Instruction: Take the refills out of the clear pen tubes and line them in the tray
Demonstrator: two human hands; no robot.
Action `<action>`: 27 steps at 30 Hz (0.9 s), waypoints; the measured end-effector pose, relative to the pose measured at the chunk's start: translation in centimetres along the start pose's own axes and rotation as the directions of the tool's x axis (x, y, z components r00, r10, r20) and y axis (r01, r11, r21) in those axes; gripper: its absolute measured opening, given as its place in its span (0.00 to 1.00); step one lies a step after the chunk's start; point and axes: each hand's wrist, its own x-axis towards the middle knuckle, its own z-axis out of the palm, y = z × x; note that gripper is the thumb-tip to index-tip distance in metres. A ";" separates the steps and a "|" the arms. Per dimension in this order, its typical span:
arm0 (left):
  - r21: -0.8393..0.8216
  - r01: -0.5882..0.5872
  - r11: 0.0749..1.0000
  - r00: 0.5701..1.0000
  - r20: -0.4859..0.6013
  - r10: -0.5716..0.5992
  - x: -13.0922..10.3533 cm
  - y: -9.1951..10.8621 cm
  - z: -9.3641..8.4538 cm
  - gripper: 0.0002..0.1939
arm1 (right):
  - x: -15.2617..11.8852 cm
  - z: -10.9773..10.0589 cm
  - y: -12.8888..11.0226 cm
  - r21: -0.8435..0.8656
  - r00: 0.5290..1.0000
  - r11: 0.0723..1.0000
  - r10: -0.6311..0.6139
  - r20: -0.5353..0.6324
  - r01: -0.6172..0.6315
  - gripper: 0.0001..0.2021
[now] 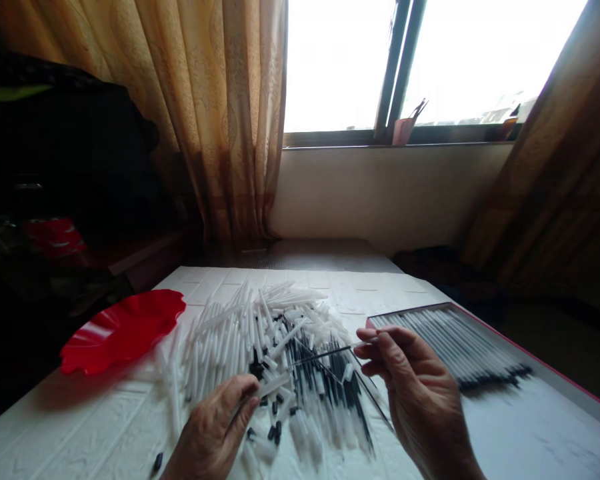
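Observation:
My left hand, thumb and fingers pinched, holds a short translucent white tube that points to the right. Between the thumb and fingertips of my right hand is a thin dark pen refill, its far end reaching left toward that tube. I cannot tell whether the two touch. Below and behind the hands lies a heap of white pen barrels. Dark refills are spread in front of my right hand. Small black plugs and clear caps lie near my left hand.
To the right, a shallow box with a red edge holds a row of white pens with black ends. A red wavy-rimmed plate is at the left of the white table. Behind are a window and curtains.

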 end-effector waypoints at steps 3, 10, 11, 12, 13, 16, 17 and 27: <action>0.030 -0.014 0.999 1.000 -0.011 0.014 -0.1 -0.1 0.1 0.11 | -0.4 -0.1 0.2 -0.074 0.997 0.997 -0.021 0.071 0.026 0.10; 0.061 0.003 0.998 1.000 -0.026 -0.001 -0.3 -0.3 0.1 0.12 | -0.7 -0.4 0.5 -0.156 0.992 0.984 -0.067 0.104 0.083 0.09; 0.071 0.001 0.997 1.000 -0.023 0.001 -0.3 -0.4 0.1 0.12 | -0.6 -0.4 0.4 -0.158 0.993 0.984 -0.069 0.095 0.084 0.09; 0.078 -0.006 0.997 1.000 -0.021 0.008 -0.4 -0.4 0.1 0.12 | -0.6 -0.5 0.4 -0.160 0.994 0.984 -0.071 0.087 0.084 0.09; 0.079 -0.013 0.997 1.000 -0.016 0.014 -0.4 -0.4 0.1 0.12 | -0.6 -0.5 0.3 -0.163 0.994 0.983 -0.069 0.085 0.082 0.10; 0.068 -0.023 0.997 1.000 -0.006 0.023 -0.5 -0.4 0.1 0.12 | -0.8 -0.4 0.5 -0.168 0.992 0.982 -0.068 0.102 0.084 0.10; 0.068 -0.025 0.997 1.000 -0.011 0.026 -0.5 -0.4 0.2 0.12 | -0.8 -0.4 0.6 -0.168 0.991 0.982 -0.067 0.113 0.086 0.09; -0.007 -0.061 0.998 0.998 0.026 0.061 -0.3 0.3 -0.1 0.11 | -2.2 0.5 1.5 -0.262 0.949 0.960 -0.011 0.316 0.099 0.05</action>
